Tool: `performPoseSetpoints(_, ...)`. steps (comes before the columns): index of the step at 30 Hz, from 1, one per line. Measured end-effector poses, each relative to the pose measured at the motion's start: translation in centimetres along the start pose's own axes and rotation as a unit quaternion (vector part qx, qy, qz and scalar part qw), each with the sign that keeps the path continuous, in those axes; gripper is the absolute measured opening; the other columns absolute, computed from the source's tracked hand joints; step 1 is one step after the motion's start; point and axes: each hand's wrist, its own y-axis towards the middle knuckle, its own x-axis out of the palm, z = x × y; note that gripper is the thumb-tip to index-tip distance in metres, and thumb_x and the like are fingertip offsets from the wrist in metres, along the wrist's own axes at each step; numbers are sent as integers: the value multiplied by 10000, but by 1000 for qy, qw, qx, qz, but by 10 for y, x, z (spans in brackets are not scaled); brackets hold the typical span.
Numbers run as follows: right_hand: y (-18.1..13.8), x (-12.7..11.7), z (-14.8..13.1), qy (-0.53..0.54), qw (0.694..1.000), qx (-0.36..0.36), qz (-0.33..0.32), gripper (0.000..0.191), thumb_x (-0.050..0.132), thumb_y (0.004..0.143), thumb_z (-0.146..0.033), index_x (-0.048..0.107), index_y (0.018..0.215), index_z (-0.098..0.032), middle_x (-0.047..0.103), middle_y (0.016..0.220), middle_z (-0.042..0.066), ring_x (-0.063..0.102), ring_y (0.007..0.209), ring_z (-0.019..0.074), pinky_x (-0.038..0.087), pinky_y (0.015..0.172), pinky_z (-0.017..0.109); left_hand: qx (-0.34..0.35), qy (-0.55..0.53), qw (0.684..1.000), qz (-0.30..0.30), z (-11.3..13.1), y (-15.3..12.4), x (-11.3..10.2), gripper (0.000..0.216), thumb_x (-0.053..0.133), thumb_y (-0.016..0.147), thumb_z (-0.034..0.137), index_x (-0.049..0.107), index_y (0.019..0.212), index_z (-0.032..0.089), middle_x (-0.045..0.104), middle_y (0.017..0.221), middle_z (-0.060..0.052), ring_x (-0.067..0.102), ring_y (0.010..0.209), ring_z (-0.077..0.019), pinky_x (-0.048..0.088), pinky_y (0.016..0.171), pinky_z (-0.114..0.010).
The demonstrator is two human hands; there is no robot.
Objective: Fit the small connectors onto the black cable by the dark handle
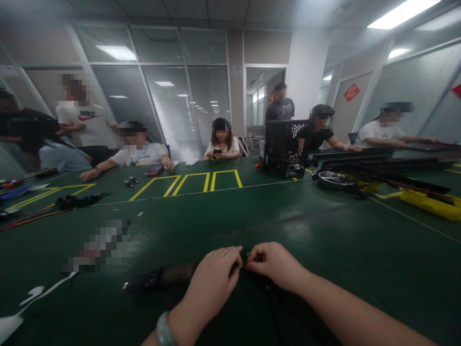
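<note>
My left hand (218, 276) and my right hand (277, 266) meet over the near middle of the green table (201, 218), fingertips almost touching. Thumb and fingers of the left are pinched around something tiny with a yellowish spot. Those of the right are pinched too, around a small dark piece that I cannot make out. Left of my left hand lies a dark cylindrical tool (158, 279) with a metal tip; the wrist and hand hide its other end. Something black lies in shadow under my right forearm, its shape unclear.
At left, a blurred-out flat device (104, 242) has a white cable (48, 293). Wires (77, 199) lie beyond it. A black perforated case (288, 148), a round metal-rimmed part (334, 179) and a yellow piece (430, 204) stand or lie right. Several people sit or stand around the table.
</note>
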Motion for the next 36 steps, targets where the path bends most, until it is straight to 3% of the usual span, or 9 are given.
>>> performPoseSetpoints(10,-1,0,0,22,1000,5,-4,115,669,784,-291,724,817,-196,717,795,-9,635,704,132,431,601,189,-18,-13,1000,8,0,-3,-2,105,533,822,213,579,915,231,575,1257,-30,539,1127,-223,416,966,-408)
performPoseSetpoints(23,1,1,2,11,1000,2,-2,114,672,780,-297,724,818,-203,718,787,-13,632,690,132,426,591,192,9,-5,1000,10,3,-1,-1,164,511,794,110,571,876,238,624,1169,5,574,1057,-206,437,920,-396)
performPoseSetpoints(29,1,2,4,38,999,8,-7,133,673,783,-314,721,822,-197,717,787,-6,640,696,138,439,593,197,-19,-10,999,30,-2,-2,4,181,534,790,160,573,953,229,590,1227,-32,566,1079,-217,438,929,-395)
performPoseSetpoints(36,0,1,4,70,997,15,-19,144,676,780,-313,720,845,-191,726,831,8,656,758,157,469,640,211,-13,-13,999,27,-4,-2,6,99,550,816,207,598,893,247,618,1181,-1,573,1069,-211,436,936,-403)
